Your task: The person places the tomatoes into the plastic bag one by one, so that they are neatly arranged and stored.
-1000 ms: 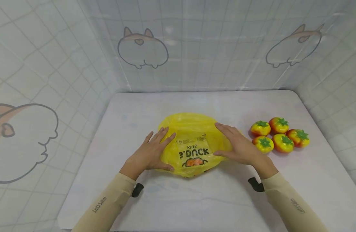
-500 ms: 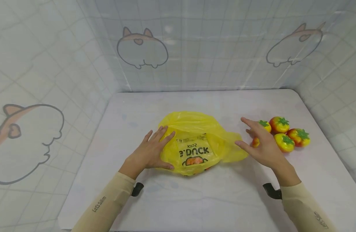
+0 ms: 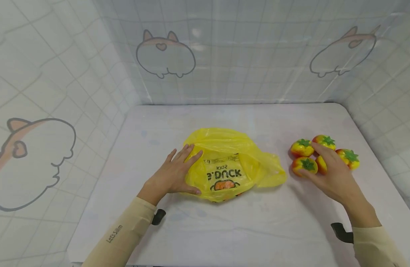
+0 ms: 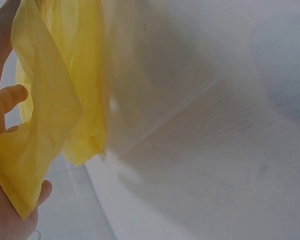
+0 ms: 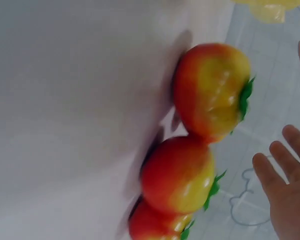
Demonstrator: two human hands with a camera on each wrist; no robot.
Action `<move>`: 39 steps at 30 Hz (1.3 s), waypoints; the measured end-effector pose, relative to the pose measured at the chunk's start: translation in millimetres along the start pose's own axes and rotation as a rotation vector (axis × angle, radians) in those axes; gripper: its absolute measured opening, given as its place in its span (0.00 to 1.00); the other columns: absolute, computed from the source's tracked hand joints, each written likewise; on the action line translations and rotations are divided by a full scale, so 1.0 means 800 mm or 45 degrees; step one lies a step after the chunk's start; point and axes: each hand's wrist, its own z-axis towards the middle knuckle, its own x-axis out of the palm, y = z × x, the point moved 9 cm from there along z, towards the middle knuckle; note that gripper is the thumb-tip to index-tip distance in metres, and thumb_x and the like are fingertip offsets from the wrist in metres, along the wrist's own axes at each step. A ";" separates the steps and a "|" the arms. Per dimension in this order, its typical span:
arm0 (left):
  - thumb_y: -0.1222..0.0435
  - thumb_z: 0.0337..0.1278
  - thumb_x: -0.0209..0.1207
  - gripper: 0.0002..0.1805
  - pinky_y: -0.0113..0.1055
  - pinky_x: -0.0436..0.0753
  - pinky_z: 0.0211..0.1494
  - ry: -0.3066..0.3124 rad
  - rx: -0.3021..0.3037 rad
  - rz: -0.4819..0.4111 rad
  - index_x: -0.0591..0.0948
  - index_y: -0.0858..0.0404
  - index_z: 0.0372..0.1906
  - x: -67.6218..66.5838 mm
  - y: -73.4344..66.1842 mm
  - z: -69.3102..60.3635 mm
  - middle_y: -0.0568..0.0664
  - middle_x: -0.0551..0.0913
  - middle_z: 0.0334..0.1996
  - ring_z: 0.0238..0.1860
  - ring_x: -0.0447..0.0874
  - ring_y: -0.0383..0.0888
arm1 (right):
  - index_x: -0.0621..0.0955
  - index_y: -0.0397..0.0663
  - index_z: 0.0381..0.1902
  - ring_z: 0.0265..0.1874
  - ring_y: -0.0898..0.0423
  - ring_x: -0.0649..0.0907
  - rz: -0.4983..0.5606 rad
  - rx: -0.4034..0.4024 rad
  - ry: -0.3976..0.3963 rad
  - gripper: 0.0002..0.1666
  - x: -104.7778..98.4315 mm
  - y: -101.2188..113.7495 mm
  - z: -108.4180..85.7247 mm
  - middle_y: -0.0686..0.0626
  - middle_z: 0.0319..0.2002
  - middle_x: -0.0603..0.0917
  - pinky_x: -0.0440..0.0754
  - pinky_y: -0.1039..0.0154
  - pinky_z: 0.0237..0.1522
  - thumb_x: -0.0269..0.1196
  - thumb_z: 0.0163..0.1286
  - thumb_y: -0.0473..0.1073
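Observation:
A crumpled yellow plastic bag (image 3: 221, 163) with black lettering lies on the table. My left hand (image 3: 171, 176) rests against its left side, fingers spread; in the left wrist view, folds of the bag (image 4: 50, 110) partly cover that hand. Glossy red-and-yellow fruits with green leafy tops, like tomatoes or persimmons, sit in a cluster at the right, among them a front-left fruit (image 3: 304, 166). My right hand (image 3: 335, 178) hovers over the cluster, hiding part of it. In the right wrist view, the fingers (image 5: 270, 172) stand extended, apart from the nearest fruit (image 5: 210, 92).
The white table (image 3: 151, 129) is enclosed by tiled-pattern walls (image 3: 245, 52) with cartoon animal outlines at the back and sides. A further fruit (image 3: 301, 147) lies at the back left of the cluster. Bare tabletop lies in front of the bag.
My right hand has left the bag's right side and moved right, over the fruits. The bag's right end has spread outward. My left hand stays put.

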 end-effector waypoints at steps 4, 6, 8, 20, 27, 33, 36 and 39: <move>0.17 0.32 0.61 0.74 0.62 0.48 0.81 -0.001 0.002 -0.003 0.46 0.45 0.85 0.001 0.000 0.002 0.55 0.40 0.84 0.84 0.38 0.53 | 0.70 0.43 0.75 0.62 0.32 0.72 -0.041 0.062 0.061 0.55 0.003 -0.014 -0.011 0.33 0.63 0.76 0.69 0.26 0.61 0.83 0.51 0.43; 0.17 0.31 0.61 0.74 0.62 0.47 0.81 0.001 0.001 -0.007 0.46 0.45 0.85 0.002 0.000 0.002 0.55 0.40 0.84 0.84 0.38 0.53 | 0.69 0.42 0.75 0.62 0.31 0.71 -0.068 0.086 0.095 0.55 0.006 -0.019 -0.015 0.32 0.62 0.76 0.68 0.24 0.59 0.82 0.53 0.46; 0.17 0.31 0.61 0.74 0.62 0.47 0.81 0.003 -0.002 -0.009 0.46 0.45 0.85 0.003 0.001 0.003 0.55 0.40 0.84 0.84 0.38 0.53 | 0.69 0.41 0.75 0.62 0.29 0.70 -0.087 0.107 0.121 0.55 0.008 -0.023 -0.018 0.31 0.62 0.76 0.68 0.23 0.59 0.82 0.53 0.47; 0.18 0.30 0.63 0.75 0.62 0.45 0.81 0.009 -0.017 -0.016 0.45 0.45 0.85 0.005 0.001 0.002 0.55 0.39 0.84 0.84 0.36 0.54 | 0.67 0.40 0.75 0.63 0.25 0.66 -0.191 0.156 0.206 0.57 0.027 -0.044 -0.032 0.26 0.64 0.72 0.64 0.23 0.63 0.79 0.56 0.58; 0.18 0.30 0.62 0.75 0.62 0.46 0.81 -0.003 -0.007 -0.017 0.46 0.45 0.85 0.006 0.001 0.001 0.55 0.39 0.84 0.84 0.37 0.54 | 0.68 0.39 0.75 0.66 0.25 0.64 -0.209 0.176 0.199 0.56 0.031 -0.048 -0.033 0.26 0.64 0.71 0.62 0.22 0.64 0.79 0.56 0.57; 0.18 0.30 0.61 0.75 0.63 0.47 0.81 -0.009 -0.006 -0.013 0.46 0.45 0.85 0.008 0.001 0.001 0.54 0.39 0.84 0.84 0.37 0.54 | 0.68 0.38 0.74 0.68 0.24 0.62 -0.225 0.159 0.179 0.57 0.036 -0.048 -0.031 0.26 0.64 0.71 0.59 0.23 0.67 0.79 0.55 0.57; 0.18 0.30 0.62 0.75 0.62 0.47 0.81 -0.017 -0.001 -0.011 0.46 0.45 0.85 0.009 0.001 0.001 0.54 0.39 0.84 0.84 0.38 0.54 | 0.68 0.38 0.74 0.69 0.24 0.63 -0.237 0.155 0.168 0.56 0.036 -0.048 -0.030 0.26 0.64 0.72 0.60 0.23 0.67 0.79 0.55 0.57; 0.18 0.30 0.62 0.75 0.62 0.47 0.81 -0.020 0.000 -0.010 0.46 0.45 0.85 0.009 0.001 0.001 0.54 0.40 0.84 0.84 0.38 0.54 | 0.68 0.39 0.74 0.69 0.25 0.62 -0.243 0.168 0.172 0.55 0.037 -0.049 -0.029 0.26 0.64 0.72 0.61 0.22 0.65 0.79 0.57 0.56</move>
